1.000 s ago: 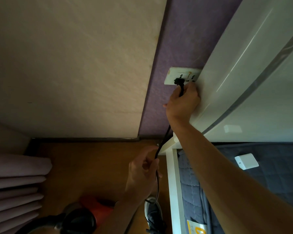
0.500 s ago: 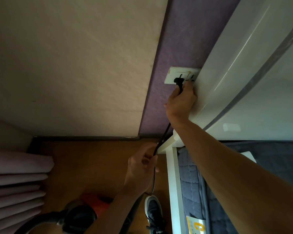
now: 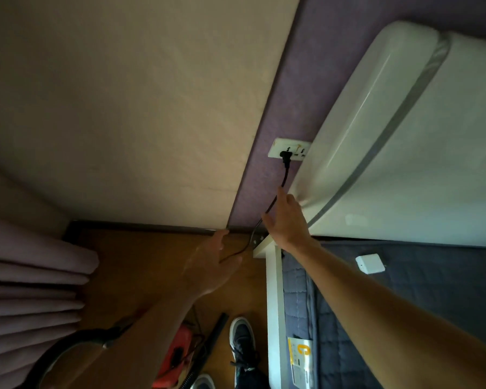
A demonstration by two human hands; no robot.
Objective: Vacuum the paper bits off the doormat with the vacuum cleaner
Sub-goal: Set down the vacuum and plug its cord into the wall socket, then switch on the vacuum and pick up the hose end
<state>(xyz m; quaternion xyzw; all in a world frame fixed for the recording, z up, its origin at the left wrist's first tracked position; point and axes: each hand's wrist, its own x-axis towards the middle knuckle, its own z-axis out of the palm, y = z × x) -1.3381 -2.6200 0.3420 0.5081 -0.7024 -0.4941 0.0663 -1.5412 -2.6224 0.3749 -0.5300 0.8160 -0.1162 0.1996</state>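
Hanging from the plug (image 3: 286, 156) in the wall socket (image 3: 277, 147) just above the right hand (image 3: 288, 220), the cord (image 3: 285, 175) passes its straight, ungripping fingers (image 3: 281, 196). The left hand (image 3: 211, 265), blurred, spreads empty. Below both, the red vacuum cleaner (image 3: 177, 352) lies on the floor, presumably powered; no doormat shows.

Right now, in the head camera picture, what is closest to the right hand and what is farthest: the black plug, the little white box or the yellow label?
1. black plug: just above the right hand, in the wall socket.
2. little white box: off to the right, lying on the bedcover.
3. yellow label: far below, by the bed's edge.
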